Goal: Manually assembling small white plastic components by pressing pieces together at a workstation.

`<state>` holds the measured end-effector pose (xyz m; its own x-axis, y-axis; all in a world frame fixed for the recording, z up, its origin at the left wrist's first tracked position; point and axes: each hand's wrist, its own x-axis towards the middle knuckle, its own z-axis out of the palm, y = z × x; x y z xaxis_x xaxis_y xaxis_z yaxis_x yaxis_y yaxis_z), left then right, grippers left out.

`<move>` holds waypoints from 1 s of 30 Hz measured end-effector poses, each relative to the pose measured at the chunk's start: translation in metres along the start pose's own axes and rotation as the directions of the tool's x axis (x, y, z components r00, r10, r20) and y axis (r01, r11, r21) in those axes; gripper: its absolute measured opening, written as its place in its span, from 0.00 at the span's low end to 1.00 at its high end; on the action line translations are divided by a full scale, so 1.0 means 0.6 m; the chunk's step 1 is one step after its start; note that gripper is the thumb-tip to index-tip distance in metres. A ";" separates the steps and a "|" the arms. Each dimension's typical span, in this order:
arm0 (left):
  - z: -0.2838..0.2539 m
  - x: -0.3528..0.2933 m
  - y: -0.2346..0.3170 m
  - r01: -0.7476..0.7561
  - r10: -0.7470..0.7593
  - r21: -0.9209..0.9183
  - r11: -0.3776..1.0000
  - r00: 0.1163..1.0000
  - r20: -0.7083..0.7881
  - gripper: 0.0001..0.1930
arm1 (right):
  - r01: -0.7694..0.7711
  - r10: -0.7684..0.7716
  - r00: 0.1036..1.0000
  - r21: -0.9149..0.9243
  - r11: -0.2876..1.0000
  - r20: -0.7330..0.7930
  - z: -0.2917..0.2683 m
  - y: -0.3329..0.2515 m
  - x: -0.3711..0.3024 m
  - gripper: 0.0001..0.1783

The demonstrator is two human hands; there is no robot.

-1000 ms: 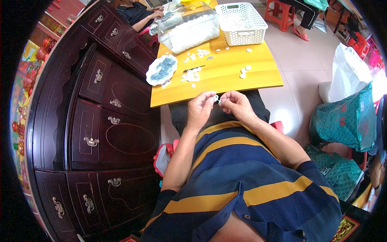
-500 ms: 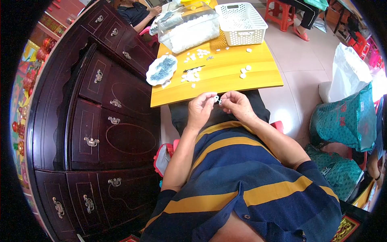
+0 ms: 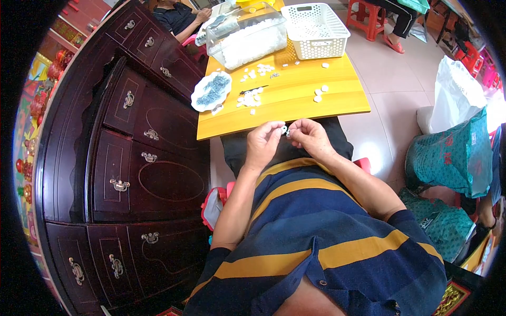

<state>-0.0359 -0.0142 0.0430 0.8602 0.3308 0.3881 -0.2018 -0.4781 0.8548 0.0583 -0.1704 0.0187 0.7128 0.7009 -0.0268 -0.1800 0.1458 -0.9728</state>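
Just off the near edge of the yellow table (image 3: 295, 108), my two hands meet over my lap. Between thumb and fingers my left hand (image 3: 264, 142) pinches a small white plastic piece (image 3: 284, 129) with a round hole in it. Close against it, the fingertips of my right hand (image 3: 311, 138) are pinched together at the piece's right side; whatever lies in them is too small to make out. On the table ahead lie loose white pieces (image 3: 252, 98) and a thin black tool (image 3: 254, 90). A white scalloped dish (image 3: 196, 101) holds small grey-blue metal parts (image 3: 213, 89).
A clear bin (image 3: 211, 51) full of white pieces and a white perforated basket (image 3: 322, 48) stand at the table's back. A dark wooden cabinet (image 3: 168, 179) lines the left. Green bags (image 3: 448, 158) sit on the right. Another person (image 3: 176, 21) sits at the far left.
The white piece has shifted very slightly in my left fingers. Otherwise both hands stay in nearly the same place and pose.
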 end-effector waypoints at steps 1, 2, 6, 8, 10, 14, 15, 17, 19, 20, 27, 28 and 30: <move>0.000 0.001 0.002 0.000 0.000 0.000 1.000 1.000 0.001 0.09 | 0.000 0.000 1.000 0.000 1.000 -0.001 0.000 0.000 0.000 0.04; 0.001 0.002 0.004 -0.012 0.012 0.026 1.000 1.000 0.002 0.08 | -0.004 0.004 1.000 -0.002 1.000 -0.005 0.000 -0.001 0.000 0.04; 0.005 0.000 0.009 -0.077 0.078 0.053 0.996 0.997 -0.013 0.08 | -0.005 0.005 1.000 0.001 1.000 0.001 0.000 0.002 0.000 0.04; 0.005 0.001 0.012 -0.063 0.063 0.050 0.997 0.998 -0.006 0.07 | -0.010 0.010 1.000 0.001 1.000 0.002 -0.001 0.000 0.000 0.04; 0.004 0.001 0.014 -0.048 0.048 0.047 0.998 0.999 0.002 0.07 | -0.016 0.016 1.000 0.000 1.000 0.004 0.000 -0.001 -0.001 0.04; 0.003 0.001 0.020 0.003 -0.003 0.016 1.000 1.000 0.031 0.07 | -0.033 0.032 0.999 0.006 0.999 0.017 -0.001 0.001 0.000 0.05; 0.004 0.002 0.022 0.000 -0.001 0.022 1.000 0.999 0.038 0.07 | -0.034 0.034 0.999 0.000 0.999 0.022 -0.002 0.003 0.001 0.05; 0.004 0.001 0.019 -0.009 0.009 0.018 1.000 0.999 0.033 0.07 | -0.044 0.044 0.999 -0.005 0.999 0.023 0.000 0.000 0.000 0.05; 0.004 0.001 0.017 -0.019 0.019 0.013 1.000 0.999 0.029 0.07 | -0.053 0.053 0.998 -0.011 0.999 0.022 0.000 -0.003 0.000 0.05; 0.003 0.001 0.017 -0.025 0.023 0.038 0.999 0.999 0.038 0.08 | -0.057 0.058 0.998 -0.025 0.998 0.021 0.000 -0.004 -0.001 0.05; 0.006 0.000 0.022 0.017 -0.018 0.017 1.000 0.999 0.043 0.07 | -0.062 0.062 0.998 -0.066 0.996 0.007 -0.001 -0.002 -0.001 0.05; 0.005 -0.001 0.021 0.017 -0.017 0.017 1.000 0.999 0.042 0.07 | -0.061 0.062 0.998 -0.066 0.996 0.008 -0.001 -0.002 -0.001 0.05; 0.004 -0.002 0.015 0.031 -0.033 0.037 0.999 0.998 0.050 0.07 | -0.064 0.064 0.998 -0.065 0.996 0.008 0.000 -0.002 -0.003 0.09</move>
<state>-0.0379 -0.0207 0.0494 0.8888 0.3054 0.3417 -0.1574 -0.4968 0.8534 0.0575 -0.1719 0.0199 0.6945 0.7141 -0.0877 -0.1810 0.0554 -0.9819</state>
